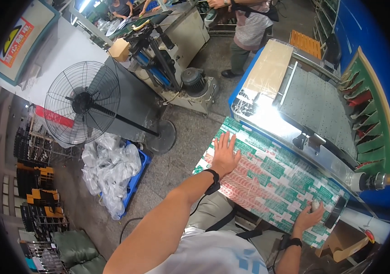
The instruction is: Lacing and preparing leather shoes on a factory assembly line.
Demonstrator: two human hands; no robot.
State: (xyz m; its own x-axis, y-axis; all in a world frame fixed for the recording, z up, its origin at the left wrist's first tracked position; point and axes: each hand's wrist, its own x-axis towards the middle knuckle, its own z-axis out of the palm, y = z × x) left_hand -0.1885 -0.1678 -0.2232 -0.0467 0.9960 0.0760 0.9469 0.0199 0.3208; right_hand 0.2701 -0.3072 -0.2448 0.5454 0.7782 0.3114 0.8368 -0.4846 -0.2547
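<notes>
My left hand [224,155] lies flat with its fingers spread on a work surface [268,182] covered in green, white and red printed sheeting. A black band circles that wrist. Near the surface's right end, my right hand [311,215] has its fingers curled around a small grey rounded object [315,205], whose kind I cannot make out. Just right of this hand lies a flat black rectangular thing [335,213]. Along the far side of the surface runs a machine with a perforated metal bed [322,105].
Green and red flaps [364,123] line the machine's right side. A standing fan [83,101] is at left, beside a blue crate [135,180] of clear plastic bags [110,169]. An open cardboard box [343,239] sits at lower right. Another person [252,27] stands beyond the machine.
</notes>
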